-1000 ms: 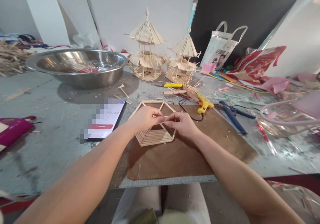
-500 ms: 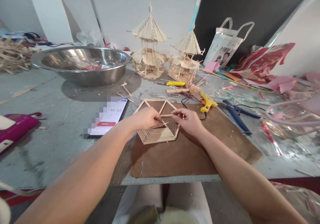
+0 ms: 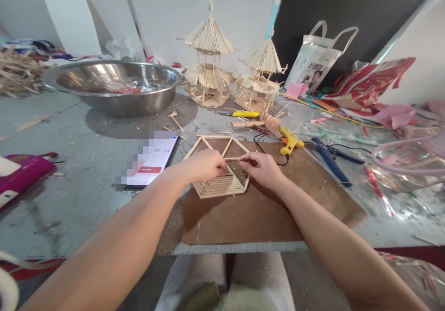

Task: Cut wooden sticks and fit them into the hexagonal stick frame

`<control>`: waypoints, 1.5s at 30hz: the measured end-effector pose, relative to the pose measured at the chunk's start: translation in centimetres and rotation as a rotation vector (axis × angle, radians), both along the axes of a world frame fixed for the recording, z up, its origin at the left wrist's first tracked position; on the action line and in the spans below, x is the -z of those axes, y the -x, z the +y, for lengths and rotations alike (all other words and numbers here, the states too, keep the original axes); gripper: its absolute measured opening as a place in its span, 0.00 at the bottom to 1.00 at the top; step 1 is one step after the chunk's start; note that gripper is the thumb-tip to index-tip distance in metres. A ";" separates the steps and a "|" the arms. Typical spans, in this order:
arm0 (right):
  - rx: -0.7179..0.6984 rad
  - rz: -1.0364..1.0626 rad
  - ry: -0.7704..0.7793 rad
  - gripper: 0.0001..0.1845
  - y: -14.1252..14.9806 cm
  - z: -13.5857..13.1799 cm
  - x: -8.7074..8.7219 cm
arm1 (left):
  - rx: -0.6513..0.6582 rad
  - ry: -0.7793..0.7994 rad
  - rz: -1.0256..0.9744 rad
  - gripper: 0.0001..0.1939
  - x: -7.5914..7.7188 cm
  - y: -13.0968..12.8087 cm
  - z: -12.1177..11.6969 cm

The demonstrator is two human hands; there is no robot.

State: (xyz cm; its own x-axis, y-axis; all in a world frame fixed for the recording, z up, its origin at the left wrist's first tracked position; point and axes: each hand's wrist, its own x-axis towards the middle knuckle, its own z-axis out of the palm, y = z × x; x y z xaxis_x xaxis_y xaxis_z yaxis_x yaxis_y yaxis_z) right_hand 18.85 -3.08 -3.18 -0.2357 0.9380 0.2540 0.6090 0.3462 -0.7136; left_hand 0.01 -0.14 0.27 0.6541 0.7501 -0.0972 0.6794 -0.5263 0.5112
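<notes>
A six-sided frame of thin wooden sticks lies on a brown mat, its near section filled with parallel sticks. My left hand reaches over the frame's left side, fingers pinched near the centre. A short wooden stick shows at those fingertips. On the right side, my right hand has thumb and forefinger closed at a spoke of the frame; the other fingers are curled. Whether a separate piece is also in the right pinch is hidden.
A phone lies left of the frame. Beyond are a steel basin, two stick pagoda models and a yellow cutter. A yellow glue gun and blue-handled pliers lie to the right.
Both hands stay almost in place at the frame, with only slight finger shifts at the left fingertips. The whole view has shifted slightly. The phone's timer reads one second more.
</notes>
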 end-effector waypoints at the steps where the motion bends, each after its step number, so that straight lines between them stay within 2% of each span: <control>1: -0.004 -0.005 0.004 0.11 0.0 0.0 0.0 | 0.002 -0.006 0.008 0.10 0.0 0.0 0.0; 21: -0.015 -0.035 -0.007 0.10 -0.3 0.0 -0.5 | 0.019 0.025 0.053 0.12 -0.2 0.0 0.1; 27: 0.043 -0.051 -0.092 0.10 -1.0 0.3 -1.0 | 0.009 0.008 0.079 0.12 -0.5 -0.2 0.0; 29: 0.116 -0.015 -0.132 0.11 -2.0 0.7 -1.6 | 0.023 0.004 0.073 0.11 -0.6 -0.2 0.0; 31: 0.245 0.045 -0.181 0.13 -3.9 1.2 -2.5 | 0.037 0.015 0.072 0.11 -0.6 -0.1 0.1; 34: 0.587 0.001 -0.254 0.15 -7.8 1.7 -3.9 | 0.029 0.045 0.037 0.11 -0.5 0.0 0.3; 36: 0.822 -0.142 -0.214 0.15 -10.6 1.8 -4.2 | 0.012 0.060 0.014 0.12 -0.5 0.1 0.3; 40: 1.091 -0.368 0.061 0.16 -15.1 1.8 -2.8 | -0.061 0.052 -0.001 0.14 -0.7 0.1 0.3; 42: 1.125 -0.415 0.150 0.16 -16.5 1.9 -1.5 | -0.089 0.026 -0.020 0.16 -0.8 0.1 0.2; 45: 1.107 -0.443 0.130 0.16 -17.9 2.1 0.3 | -0.123 -0.022 -0.053 0.17 -0.7 0.0 0.1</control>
State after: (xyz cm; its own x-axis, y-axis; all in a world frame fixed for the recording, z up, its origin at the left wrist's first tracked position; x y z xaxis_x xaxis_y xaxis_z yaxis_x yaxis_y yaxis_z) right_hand 36.74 -0.94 -3.49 0.6720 0.6997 0.2427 0.7324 -0.5794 -0.3576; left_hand 0.01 -0.02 1.02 0.5606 0.8267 -0.0475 0.7121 -0.4520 0.5372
